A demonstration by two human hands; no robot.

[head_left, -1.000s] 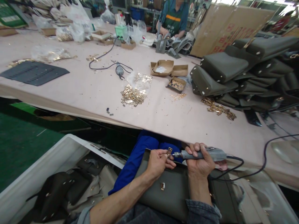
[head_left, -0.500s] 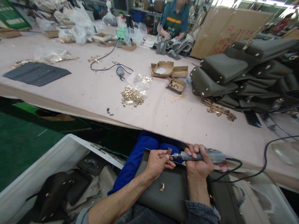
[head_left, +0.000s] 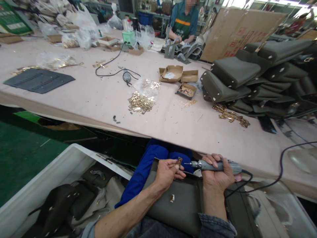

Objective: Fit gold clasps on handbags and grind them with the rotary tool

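My left hand [head_left: 166, 174] pinches a small gold metal plate [head_left: 179, 161] above the bag's upper edge. Wrapped in my right hand [head_left: 218, 173] is a grey electric screwdriver [head_left: 205, 165], its thin bit pointing left at the plate with a gap between them. A dark olive bag [head_left: 180, 211] rests on my lap under both hands. On its face sits a shiny gold clasp [head_left: 172, 198]. The far side of the plate and the fingertips behind it are hidden.
Ahead is a table [head_left: 153, 125] with a pile of gold plates [head_left: 140, 103], a small box of screws [head_left: 186, 91] and stacked olive bags [head_left: 235, 72]. At left stands a white bin [head_left: 74, 148] of bags. A black cord [head_left: 281, 165] trails right. A co-worker [head_left: 184, 23] sits opposite.
My right hand has drawn the screwdriver to the right, so its bit now stands apart from the plate. My left hand stays nearly in place, still gripping the plate.
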